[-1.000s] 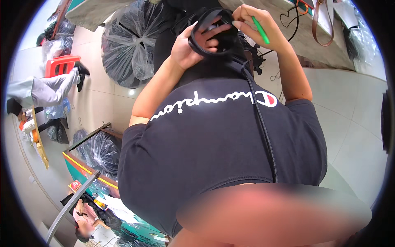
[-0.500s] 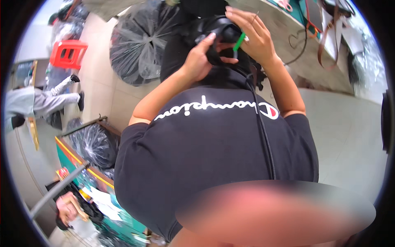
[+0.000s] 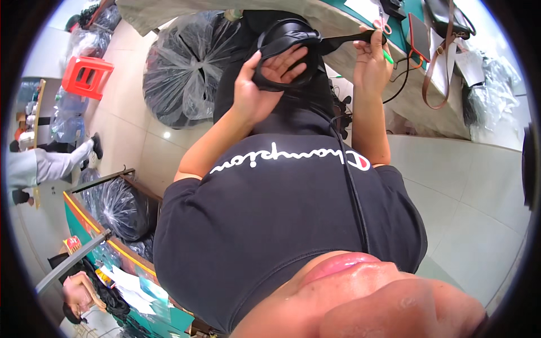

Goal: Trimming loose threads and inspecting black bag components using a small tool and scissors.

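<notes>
A black item (image 3: 290,35) with rounded, cup-like padded rims and a flat strap (image 3: 345,40) is held up in front of my body; its exact kind is unclear. My left hand (image 3: 255,93) grips its rim with the thumb, and the fingers show through the opening. Off to the right, my right hand (image 3: 369,70) pinches the far end of the strap, which is stretched out between both hands. A slim green-handled tool (image 3: 387,57) pokes out from the right hand; its tip is hidden.
Pink-handled scissors (image 3: 382,26) lie on the worktable (image 3: 417,93), near a brown-strapped bag (image 3: 448,56). Left of my legs stands a large clear plastic bag (image 3: 183,70) of dark goods. A red stool (image 3: 87,76), a green table (image 3: 177,318) and two people are further left.
My right hand has moved right, away from the left, drawing the strap out. My left hand has shifted slightly left, and the black item's opening now shows.
</notes>
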`<act>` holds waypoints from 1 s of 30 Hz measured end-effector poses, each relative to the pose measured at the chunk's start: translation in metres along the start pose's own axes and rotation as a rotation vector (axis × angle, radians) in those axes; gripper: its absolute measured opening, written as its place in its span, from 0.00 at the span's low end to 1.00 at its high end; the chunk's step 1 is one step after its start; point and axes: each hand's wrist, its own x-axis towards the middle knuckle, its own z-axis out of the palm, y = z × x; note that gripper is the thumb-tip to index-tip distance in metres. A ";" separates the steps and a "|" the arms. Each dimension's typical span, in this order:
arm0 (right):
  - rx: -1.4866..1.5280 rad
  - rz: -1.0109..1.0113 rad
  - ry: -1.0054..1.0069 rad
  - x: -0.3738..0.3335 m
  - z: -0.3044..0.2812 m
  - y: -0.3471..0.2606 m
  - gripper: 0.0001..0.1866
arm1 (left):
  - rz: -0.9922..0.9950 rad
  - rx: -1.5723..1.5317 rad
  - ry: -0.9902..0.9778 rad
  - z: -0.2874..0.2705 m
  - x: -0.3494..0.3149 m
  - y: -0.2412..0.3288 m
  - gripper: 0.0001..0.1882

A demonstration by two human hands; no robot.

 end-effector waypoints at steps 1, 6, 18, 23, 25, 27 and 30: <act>0.006 -0.003 0.039 0.014 -0.018 0.006 0.15 | -0.003 -0.004 -0.010 -0.007 0.002 0.002 0.34; 0.217 0.133 0.368 0.060 -0.077 0.007 0.12 | 0.011 -0.736 -0.353 -0.042 0.008 0.006 0.29; -1.771 -0.049 -0.479 0.046 -0.065 -0.063 0.18 | 0.035 -0.149 -0.291 -0.018 0.006 0.046 0.30; -1.532 0.034 -0.551 0.030 -0.038 -0.072 0.18 | 0.007 0.019 -0.274 -0.001 0.026 0.094 0.32; -1.072 -0.116 -0.613 0.034 -0.034 -0.066 0.16 | 0.037 0.055 -0.346 0.039 0.034 0.132 0.29; -1.017 -0.127 -0.577 0.029 -0.023 -0.065 0.20 | 0.057 -0.048 -0.309 0.067 0.047 0.160 0.27; -0.808 -0.208 -0.494 0.031 -0.016 -0.056 0.38 | 0.112 0.010 -0.261 0.103 0.078 0.193 0.27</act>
